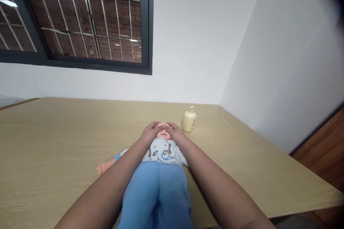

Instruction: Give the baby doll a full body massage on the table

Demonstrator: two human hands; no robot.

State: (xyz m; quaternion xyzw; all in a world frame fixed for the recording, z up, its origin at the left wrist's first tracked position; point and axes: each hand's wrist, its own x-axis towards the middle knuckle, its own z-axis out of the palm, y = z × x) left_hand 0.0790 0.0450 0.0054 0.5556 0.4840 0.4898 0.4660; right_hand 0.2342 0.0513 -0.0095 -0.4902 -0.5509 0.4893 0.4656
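Observation:
A baby doll (pixel 158 179) lies on its back on the table, its legs towards me. It wears blue trousers and a white top with an elephant face on the chest. My left hand (pixel 151 131) cups one side of the doll's head, and my right hand (pixel 176 134) cups the other. Both thumbs rest across the upper face, covering the eyes, while the fingers curve around the sides of the head. The mouth and chin show below the thumbs. One bare doll hand (pixel 103 167) sticks out to the left, beyond my left forearm.
A cream pump bottle (pixel 189 120) stands on the wooden table (pixel 67 132), behind and right of the doll's head. White walls (pixel 188 35) border the table at the back and right. A dark-framed window (pixel 147 25) with metal bars is at upper left.

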